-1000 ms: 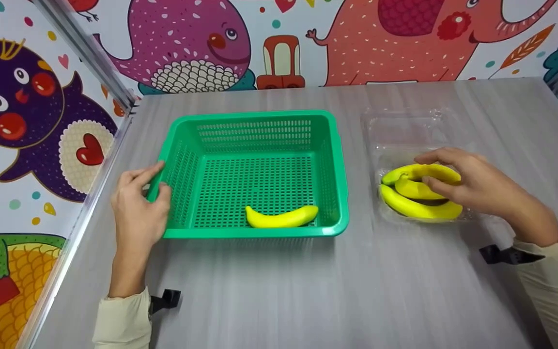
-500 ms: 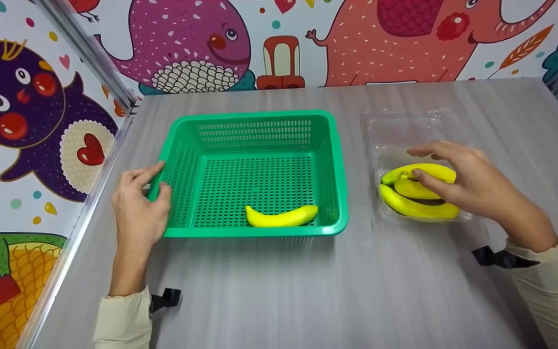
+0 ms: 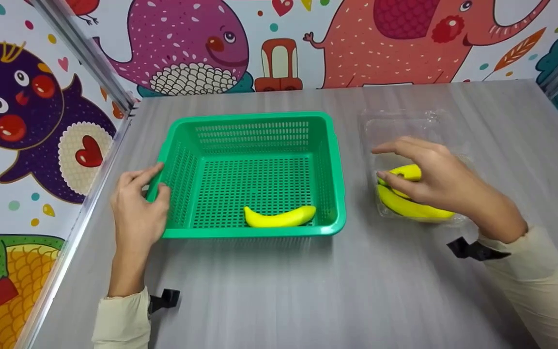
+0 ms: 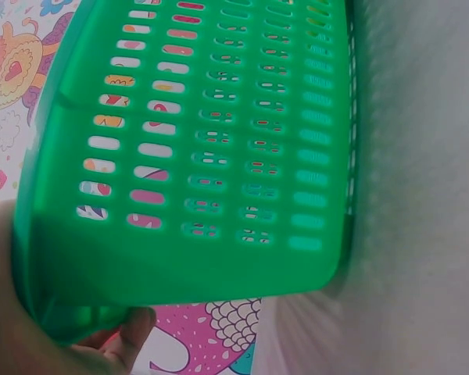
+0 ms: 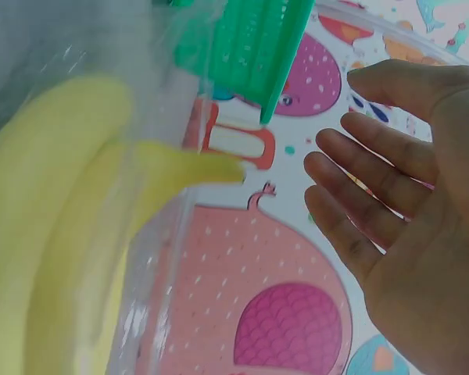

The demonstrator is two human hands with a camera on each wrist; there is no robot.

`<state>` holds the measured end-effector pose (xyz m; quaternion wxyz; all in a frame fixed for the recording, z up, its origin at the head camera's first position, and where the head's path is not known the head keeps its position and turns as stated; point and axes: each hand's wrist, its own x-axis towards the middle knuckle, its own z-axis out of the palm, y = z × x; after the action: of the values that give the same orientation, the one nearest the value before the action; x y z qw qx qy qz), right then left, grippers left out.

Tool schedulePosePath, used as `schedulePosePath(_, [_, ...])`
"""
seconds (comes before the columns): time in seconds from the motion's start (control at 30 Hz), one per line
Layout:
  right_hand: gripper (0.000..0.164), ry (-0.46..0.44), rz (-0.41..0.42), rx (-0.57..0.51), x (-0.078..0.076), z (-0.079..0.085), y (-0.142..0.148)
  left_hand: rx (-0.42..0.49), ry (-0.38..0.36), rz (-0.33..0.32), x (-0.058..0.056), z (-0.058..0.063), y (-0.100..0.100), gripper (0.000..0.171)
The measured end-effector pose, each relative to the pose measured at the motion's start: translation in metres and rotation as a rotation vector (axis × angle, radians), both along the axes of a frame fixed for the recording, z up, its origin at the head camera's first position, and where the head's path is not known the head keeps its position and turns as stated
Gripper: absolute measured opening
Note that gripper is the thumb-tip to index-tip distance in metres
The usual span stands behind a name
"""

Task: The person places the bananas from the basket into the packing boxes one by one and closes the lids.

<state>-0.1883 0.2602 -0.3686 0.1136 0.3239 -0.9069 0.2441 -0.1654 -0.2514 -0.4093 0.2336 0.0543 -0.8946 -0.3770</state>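
My left hand grips the left rim of a green plastic basket, thumb on one side and fingers over the other. In the left wrist view the thumb side of that hand shows at the slotted wall of the basket. One yellow banana lies along the near side of the basket floor. Over a clear plastic box at the right hovers my right hand, fingers spread and nothing in them. Below it are several bananas, partly hidden by the hand; the right wrist view shows the bananas beside the spread fingers.
The grey table carries both containers, with a gap between basket and box. A printed cartoon wall stands behind, and another printed panel with a metal edge runs along the left.
My right hand has moved left and slightly up over the plastic box, covering more of the bananas. My left hand and the basket have stayed in place.
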Motion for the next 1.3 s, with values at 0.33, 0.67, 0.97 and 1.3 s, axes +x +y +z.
schedulePosePath(0.33, [0.048,-0.078,0.061,0.028,0.0,0.004,-0.042,0.005,-0.027,-0.004,-0.001,-0.003,-0.001,0.044])
schedulePosePath(0.67, [0.052,-0.131,0.143,0.13,-0.002,0.007,-0.087,0.004,-0.034,0.001,0.001,-0.002,-0.002,0.043])
schedulePosePath(0.97, [0.046,-0.106,0.25,0.149,-0.006,0.002,-0.114,0.016,-0.02,-0.011,0.0,0.0,0.001,0.042])
schedulePosePath(1.3, [0.042,-0.152,0.299,0.171,-0.008,-0.005,-0.138,0.018,-0.032,-0.004,0.0,0.001,0.001,0.043])
